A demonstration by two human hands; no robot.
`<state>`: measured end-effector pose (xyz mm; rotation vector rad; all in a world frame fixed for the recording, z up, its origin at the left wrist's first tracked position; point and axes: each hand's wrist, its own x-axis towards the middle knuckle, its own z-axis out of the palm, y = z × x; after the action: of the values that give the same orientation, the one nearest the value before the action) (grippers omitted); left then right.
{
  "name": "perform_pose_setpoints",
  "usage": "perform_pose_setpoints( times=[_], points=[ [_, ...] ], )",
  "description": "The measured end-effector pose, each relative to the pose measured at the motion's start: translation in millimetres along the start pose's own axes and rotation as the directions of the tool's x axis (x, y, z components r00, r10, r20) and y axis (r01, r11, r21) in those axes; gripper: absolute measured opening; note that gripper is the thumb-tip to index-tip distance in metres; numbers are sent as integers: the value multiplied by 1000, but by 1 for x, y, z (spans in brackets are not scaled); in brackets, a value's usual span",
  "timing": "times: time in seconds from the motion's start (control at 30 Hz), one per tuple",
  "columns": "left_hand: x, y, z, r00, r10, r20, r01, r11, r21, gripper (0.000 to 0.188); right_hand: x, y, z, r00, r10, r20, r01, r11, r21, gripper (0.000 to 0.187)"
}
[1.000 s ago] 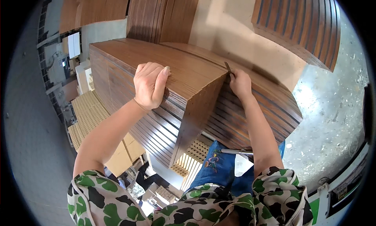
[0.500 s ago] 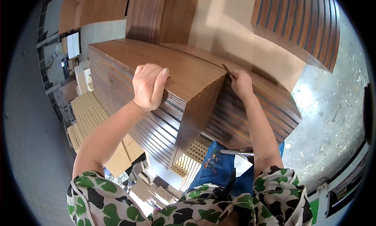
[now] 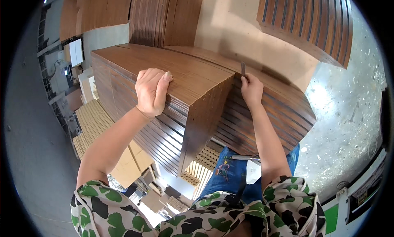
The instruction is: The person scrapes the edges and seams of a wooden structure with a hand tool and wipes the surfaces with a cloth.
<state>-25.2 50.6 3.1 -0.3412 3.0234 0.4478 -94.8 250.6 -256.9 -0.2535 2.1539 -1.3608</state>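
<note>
A brown wood-grain board stack (image 3: pixel 193 74) with grooved sides lies tilted across the middle of the view. My left hand (image 3: pixel 152 91) is closed over its near long edge, fingers curled on the top and thumb lying alongside; the palm side is hidden. Just past the stack's right corner, my right hand (image 3: pixel 252 89) is closed round a thin, flat, dark blade-like strip (image 3: pixel 243 68) that points up and away from me. The strip stands apart from the rough, chipped right end (image 3: pixel 209 101) of the stack. Below that hand lies a second grooved brown stack (image 3: pixel 279 113).
More brown boards (image 3: pixel 164 19) stand behind, and a grooved stack (image 3: pixel 305 23) sits far right on a tan sheet (image 3: pixel 225 23). Perforated tan panels (image 3: pixel 96 118) lie lower left. Speckled grey floor (image 3: pixel 328 130) extends at right. A metal-ended tool (image 3: pixel 242 157) rests by my blue apron.
My right hand has drawn slightly back from the stack's corner, and the strip has turned from slanting left to nearly upright. The left hand keeps its hold on the edge.
</note>
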Motion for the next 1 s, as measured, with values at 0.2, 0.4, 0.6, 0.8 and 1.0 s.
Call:
perform_pose_setpoints(
  times=[0.2, 0.4, 0.6, 0.8, 1.0],
  points=[
    [-1, -1, -1, 1000, -9, -12, 9, 1000, -4, 30, -13, -15, 18, 967, -245, 65, 250, 964, -85, 10],
    [-9, -3, -9, 999, -39, 3, 38, 999, 33, 28, -54, -107, -43, 965, -185, 188, 42, 812, 582, 14],
    [-9, -4, 4, 1000, -15, -25, 14, 1000, -9, 27, -33, -73, -10, 939, -344, -12, 344, 939, 2, 12],
    [-13, -4, -10, 998, -55, -18, 55, 997, 48, 27, -93, -178, -56, 919, -390, 61, 300, 789, 536, 9],
    [-3, -3, 1, 999, -5, -37, 7, 999, 52, 29, -56, -128, -37, 897, -441, -13, 440, 890, 122, 18]
  ],
)
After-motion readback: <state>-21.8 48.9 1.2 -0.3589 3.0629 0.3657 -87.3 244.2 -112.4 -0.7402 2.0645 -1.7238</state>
